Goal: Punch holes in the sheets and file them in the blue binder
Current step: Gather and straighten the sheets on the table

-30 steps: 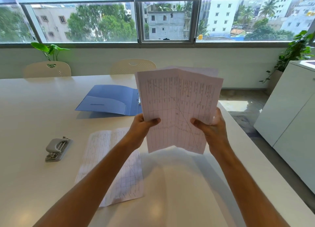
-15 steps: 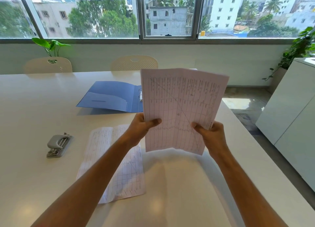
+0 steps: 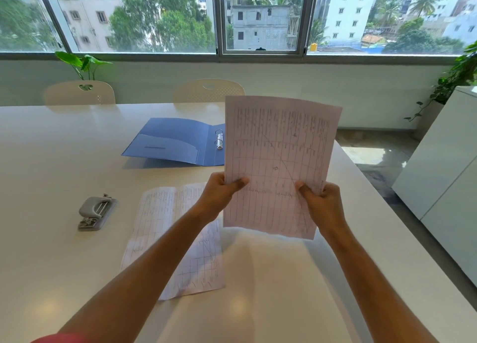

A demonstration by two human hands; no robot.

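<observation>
I hold a stack of printed sheets (image 3: 280, 149) upright above the white table (image 3: 51, 149). My left hand (image 3: 222, 191) grips the stack's left edge and my right hand (image 3: 320, 201) grips its right edge, both near the bottom. The edges of the stack look aligned. Another printed sheet (image 3: 167, 226) lies flat on the table under my left forearm. The blue binder (image 3: 175, 141) lies open behind the held stack, its metal rings (image 3: 219, 139) showing; the stack hides its right half. A grey hole punch (image 3: 96, 211) sits on the table to the left.
Two cream chairs (image 3: 80, 93) stand at the table's far side below a wide window. A white cabinet (image 3: 444, 175) stands to the right across a strip of floor. Potted plants (image 3: 462, 72) sit at the back right and back left.
The fanned, uneven sheets have been squared into one neat stack. Both hands stayed on the lower edges, and the stack sits a little more upright.
</observation>
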